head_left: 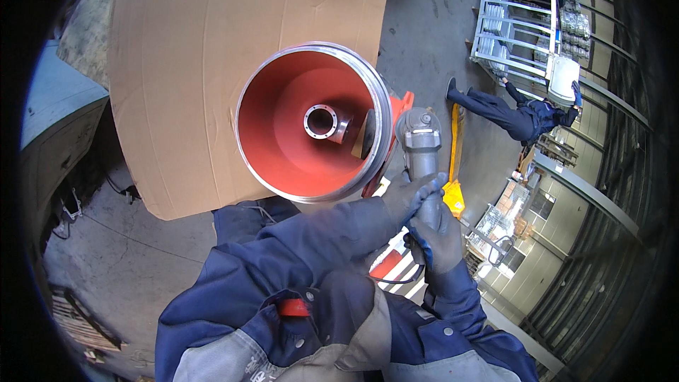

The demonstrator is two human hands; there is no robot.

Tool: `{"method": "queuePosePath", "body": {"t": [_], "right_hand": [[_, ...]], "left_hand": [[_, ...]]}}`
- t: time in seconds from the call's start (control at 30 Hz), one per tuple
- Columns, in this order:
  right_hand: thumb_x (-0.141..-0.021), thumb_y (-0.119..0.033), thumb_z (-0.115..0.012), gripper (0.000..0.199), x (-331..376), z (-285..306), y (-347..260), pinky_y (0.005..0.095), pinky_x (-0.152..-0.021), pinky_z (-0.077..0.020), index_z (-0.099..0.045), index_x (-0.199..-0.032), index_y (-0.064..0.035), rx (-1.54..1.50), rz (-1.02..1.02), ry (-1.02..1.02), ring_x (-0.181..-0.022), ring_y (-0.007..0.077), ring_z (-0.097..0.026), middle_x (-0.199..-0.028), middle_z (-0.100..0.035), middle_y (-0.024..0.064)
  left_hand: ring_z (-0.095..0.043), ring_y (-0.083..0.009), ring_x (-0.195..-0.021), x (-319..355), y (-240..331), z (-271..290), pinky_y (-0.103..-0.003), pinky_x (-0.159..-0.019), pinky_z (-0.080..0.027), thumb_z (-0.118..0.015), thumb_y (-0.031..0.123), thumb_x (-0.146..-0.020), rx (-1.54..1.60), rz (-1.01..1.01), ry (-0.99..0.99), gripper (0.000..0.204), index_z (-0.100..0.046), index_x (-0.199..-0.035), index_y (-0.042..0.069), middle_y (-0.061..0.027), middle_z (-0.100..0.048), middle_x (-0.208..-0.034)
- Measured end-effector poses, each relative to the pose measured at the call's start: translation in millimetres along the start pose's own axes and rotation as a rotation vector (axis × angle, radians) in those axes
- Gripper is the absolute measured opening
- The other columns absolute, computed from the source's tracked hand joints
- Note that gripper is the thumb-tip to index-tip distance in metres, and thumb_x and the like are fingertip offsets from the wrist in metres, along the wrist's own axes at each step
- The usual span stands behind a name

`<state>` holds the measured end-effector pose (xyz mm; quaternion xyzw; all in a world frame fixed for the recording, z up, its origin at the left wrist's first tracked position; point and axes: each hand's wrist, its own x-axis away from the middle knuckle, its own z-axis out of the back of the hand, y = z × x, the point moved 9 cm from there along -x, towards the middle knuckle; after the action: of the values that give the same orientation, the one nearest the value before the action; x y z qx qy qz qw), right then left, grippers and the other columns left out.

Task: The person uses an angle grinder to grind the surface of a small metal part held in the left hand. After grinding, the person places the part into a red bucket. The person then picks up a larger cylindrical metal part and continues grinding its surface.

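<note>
A grey angle grinder [423, 161] is held with its head up, beside the right rim of a large round metal housing [283, 159]. The housing has a red-painted inside, a bare metal rim and a smaller flanged ring deep within. My left hand [410, 198], in a grey glove, is closed round the grinder's body. Below it my right hand [440, 240], gloved too, grips the lower part of the grinder's body. A dark cord hangs below the hands. The grinder's disc is hidden, so contact with the housing cannot be made out.
A big cardboard sheet [184, 85] lies behind and left of the housing. A yellow pallet truck [454, 198] stands to the right. Farther off, a co-worker [520, 117] holds a white container [564, 79] near a metal rack [513, 25]. A grey-blue cabinet [60, 99] is at left.
</note>
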<state>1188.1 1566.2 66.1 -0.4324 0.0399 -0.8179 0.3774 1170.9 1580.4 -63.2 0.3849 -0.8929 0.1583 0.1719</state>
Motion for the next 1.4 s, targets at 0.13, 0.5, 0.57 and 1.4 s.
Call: {"method": "queuePosePath", "body": {"t": [0.13, 0.5, 0.57, 1.4], "right_hand": [[-0.091, -0.012, -0.078, 0.046, -12, -2, -13, 0.0308, -0.064, -0.0545, -0.060, -0.130, 0.0023, -0.093, 0.005, 0.001, -0.073, 0.0146, -0.067, -0.096, -0.069, 0.0088], [-0.092, -0.007, -0.076, 0.050, -6, -3, -15, 0.0284, -0.062, -0.0541, -0.056, -0.137, 0.0019, -0.074, -0.046, -0.043, -0.073, 0.0144, -0.066, -0.098, -0.067, 0.0087], [-0.093, -0.007, -0.076, 0.049, -13, -2, -15, 0.0278, -0.061, -0.0536, -0.056, -0.137, 0.0018, -0.035, -0.044, -0.034, -0.071, 0.0140, -0.066, -0.097, -0.067, 0.0084], [-0.095, -0.012, -0.076, 0.050, -20, -2, -37, 0.0288, -0.063, -0.0561, -0.056, -0.139, -0.0004, -0.108, -0.050, -0.070, -0.072, 0.0143, -0.067, -0.099, -0.067, 0.0077]], "left_hand": [[-0.075, -0.0278, -0.098, -19, 10, -4, -0.042, -0.087, -0.062, -0.090, 0.047, -0.088, 0.002, -0.007, -0.013, 0.079, -0.059, -0.136, -0.008, -0.0209, -0.071, -0.115], [-0.076, -0.0289, -0.100, -8, 4, -5, -0.042, -0.089, -0.063, -0.091, 0.052, -0.085, 0.003, -0.005, 0.018, 0.085, -0.059, -0.137, -0.007, -0.0220, -0.072, -0.116], [-0.076, -0.0280, -0.098, -14, 8, -1, -0.041, -0.088, -0.063, -0.090, 0.053, -0.085, 0.022, -0.035, 0.025, 0.084, -0.059, -0.135, -0.007, -0.0205, -0.072, -0.114], [-0.074, -0.0256, -0.086, -25, 38, -27, -0.041, -0.079, -0.062, -0.091, 0.057, -0.083, 0.081, -0.044, -0.055, 0.080, -0.061, -0.129, -0.001, -0.0138, -0.072, -0.102]]}}
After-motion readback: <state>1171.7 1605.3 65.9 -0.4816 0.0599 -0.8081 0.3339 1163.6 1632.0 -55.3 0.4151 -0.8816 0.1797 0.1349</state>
